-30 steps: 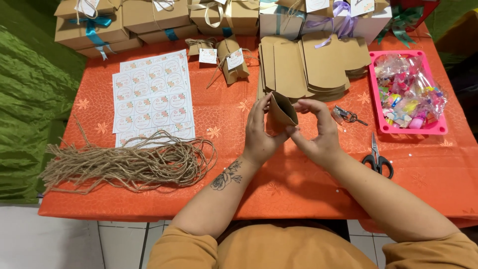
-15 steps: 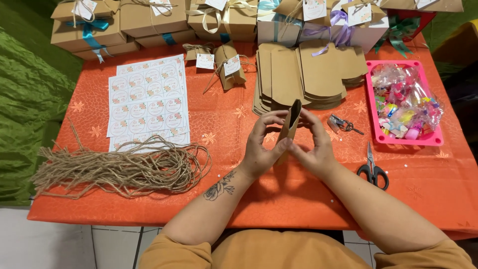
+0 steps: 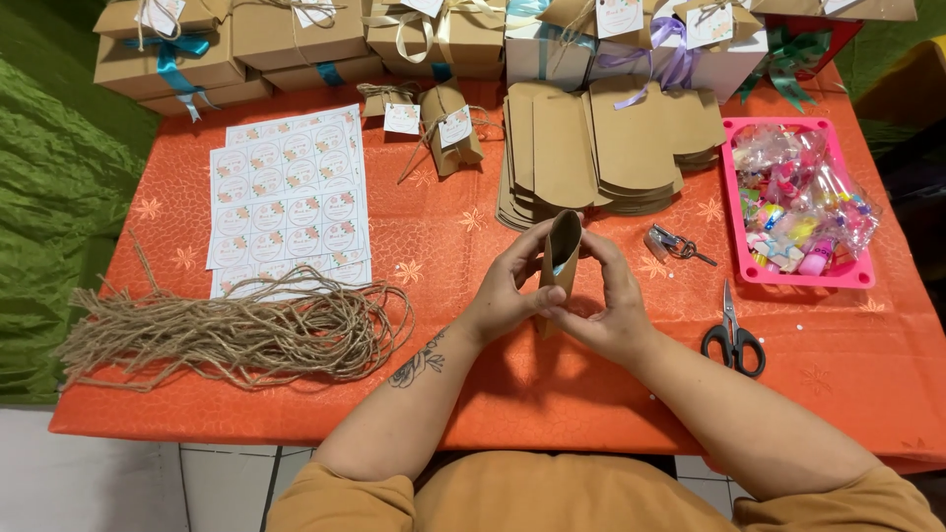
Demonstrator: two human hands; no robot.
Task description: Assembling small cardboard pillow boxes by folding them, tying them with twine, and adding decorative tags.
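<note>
A brown kraft pillow box [image 3: 563, 248] stands upright between my two hands above the orange tablecloth [image 3: 463, 236], its open end facing up. My left hand [image 3: 510, 294] grips its left side, thumb against the lower edge. On the other side my right hand [image 3: 609, 303] holds it, fingers curled along the right edge. Something pale blue shows inside the opening. Behind the hands lies a stack of flat kraft box blanks [image 3: 601, 153].
A bundle of jute twine [image 3: 232, 335] lies at the left, below sheets of round stickers [image 3: 291, 202]. Black scissors [image 3: 732, 331], a small metal tool [image 3: 675, 243] and a pink tray of sweets [image 3: 798, 202] are at the right. Wrapped gift boxes [image 3: 296, 39] and finished tagged pillow boxes [image 3: 443, 123] line the far edge.
The pillow box has turned from tilted with its opening toward me to upright and narrow between both hands. The hands have closed in on its sides.
</note>
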